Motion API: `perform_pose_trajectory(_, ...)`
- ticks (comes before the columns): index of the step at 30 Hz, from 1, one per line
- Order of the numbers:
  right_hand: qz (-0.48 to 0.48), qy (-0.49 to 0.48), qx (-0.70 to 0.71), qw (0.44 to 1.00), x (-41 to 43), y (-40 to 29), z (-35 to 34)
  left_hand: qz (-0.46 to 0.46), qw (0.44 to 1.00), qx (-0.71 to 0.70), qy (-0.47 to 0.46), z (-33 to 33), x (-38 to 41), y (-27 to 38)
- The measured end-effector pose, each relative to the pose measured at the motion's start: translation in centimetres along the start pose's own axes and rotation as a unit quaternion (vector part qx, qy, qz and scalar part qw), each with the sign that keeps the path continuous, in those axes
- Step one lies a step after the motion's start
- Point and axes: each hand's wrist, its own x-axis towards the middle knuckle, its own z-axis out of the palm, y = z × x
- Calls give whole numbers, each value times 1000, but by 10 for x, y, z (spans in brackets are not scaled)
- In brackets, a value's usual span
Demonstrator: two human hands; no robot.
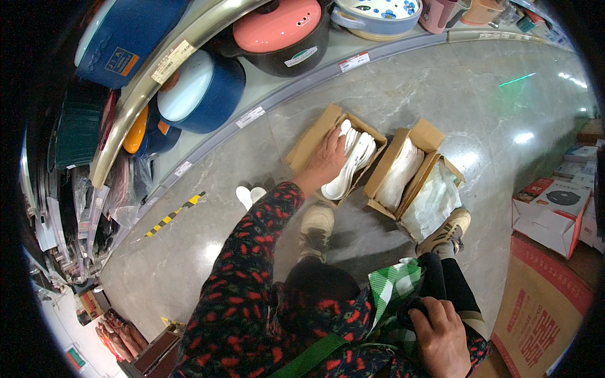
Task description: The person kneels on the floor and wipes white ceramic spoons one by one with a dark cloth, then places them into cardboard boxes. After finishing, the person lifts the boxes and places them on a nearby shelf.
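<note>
My left hand (pixel 326 160) reaches into the leftmost open cardboard box (pixel 309 141), its fingertips on white spoons (pixel 357 153) stacked inside; whether it grips one cannot be made out. Right of it stands a cardboard box (pixel 378 177) of nested white spoons (pixel 401 175). Against that, another box (pixel 420 196) holds contents under translucent wrapping (pixel 432 201). White spoons (pixel 250 196) lie on the floor, partly behind my left forearm. My right hand (pixel 439 330) rests near my knee beside green checked cloth (pixel 397 283), fingers curled against dark fabric; its grip is unclear.
A shelf edge (pixel 302 85) curves across the top, with a pink-lidded pot (pixel 279 28) and blue pots (pixel 203 94) above it. My shoes (pixel 316 227) stand close to the spoon boxes. At the right are a large carton (pixel 539 312) and a white-and-red box (pixel 550 212).
</note>
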Motion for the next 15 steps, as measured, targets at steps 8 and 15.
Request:
perform_pose_trajectory(8,-13,-6,1,1000,1,10,8,-10,996,-85,10,29,-13,8)
perform_pose_trajectory(15,7,-6,1,1000,0,-2,-4,-97,985,-131,56,37,-14,12)
